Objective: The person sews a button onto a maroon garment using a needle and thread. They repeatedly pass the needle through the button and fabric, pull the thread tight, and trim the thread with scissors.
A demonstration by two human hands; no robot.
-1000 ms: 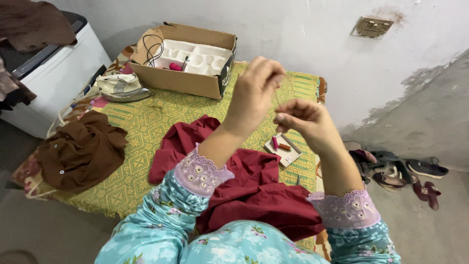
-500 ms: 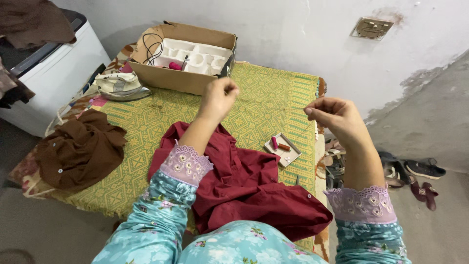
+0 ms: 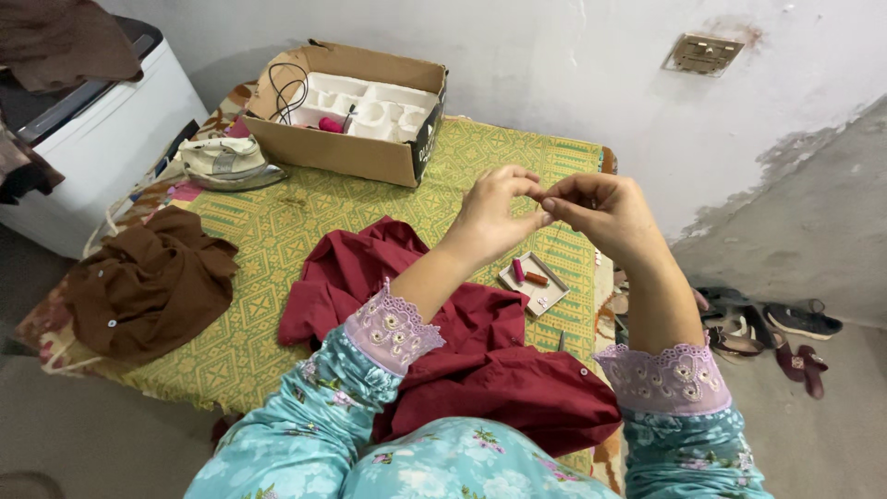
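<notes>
Left hand (image 3: pixel 494 212) and right hand (image 3: pixel 601 214) raised above maroon garment (image 3: pixel 462 356), fingertips pinched together, touching. Held item too fine to be resolved; thread or needle judged likely. Handling judged: light, limp, slippery; pinch to be kept near end. Small tray (image 3: pixel 536 282) with spools lies just beyond, on patterned cloth (image 3: pixel 277 240).

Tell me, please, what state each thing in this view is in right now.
left hand: raised, fingertips pinched against the right hand's.
right hand: raised, fingertips pinched.
maroon garment: crumpled on the table and lap.
brown garment: bunched, lying apart.
cardboard box: open, white insert inside.
small tray: open, holds two thread spools.
iron: lying flat.
</notes>
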